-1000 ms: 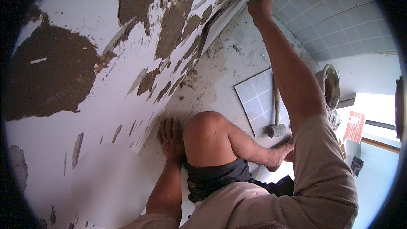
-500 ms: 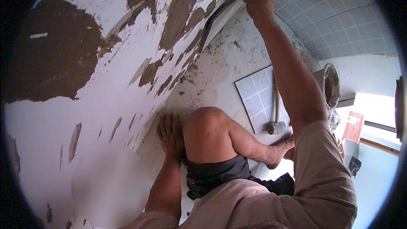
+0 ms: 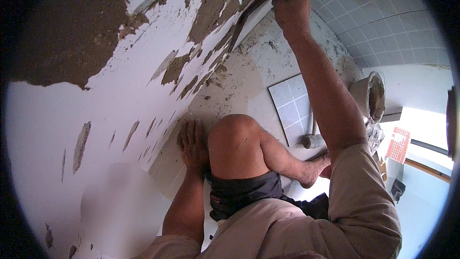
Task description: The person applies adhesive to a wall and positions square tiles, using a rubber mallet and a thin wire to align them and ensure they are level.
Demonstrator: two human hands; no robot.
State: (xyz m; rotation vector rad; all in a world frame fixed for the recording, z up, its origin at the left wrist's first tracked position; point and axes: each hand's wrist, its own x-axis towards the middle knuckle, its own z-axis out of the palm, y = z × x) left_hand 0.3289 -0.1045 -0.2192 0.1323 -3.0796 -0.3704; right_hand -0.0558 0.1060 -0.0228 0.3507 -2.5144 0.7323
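My left hand (image 3: 191,144) rests with fingers apart on the pale floor (image 3: 239,81), between my bent knee (image 3: 237,136) and a white wall (image 3: 120,100) patched with brown mortar and gouges. My right hand (image 3: 292,12) reaches far forward, closed at a long dark strip (image 3: 247,17) that runs along that wall with a pale edge beside it. Its fingertips are partly hidden, so exactly what they grip is hard to tell.
A grey gridded tile (image 3: 282,100) lies on the floor right of my knee, with a mallet (image 3: 311,141) on it. A mortar-crusted bucket (image 3: 376,93) stands beyond my right arm. A grey tiled surface (image 3: 378,14) fills the upper right; a bright window (image 3: 426,122) is at the right.
My right hand has shifted slightly left and downward in the picture, still at the dark strip. The view has tilted a little, raising the wall patches in the picture. My left hand stays on the floor.
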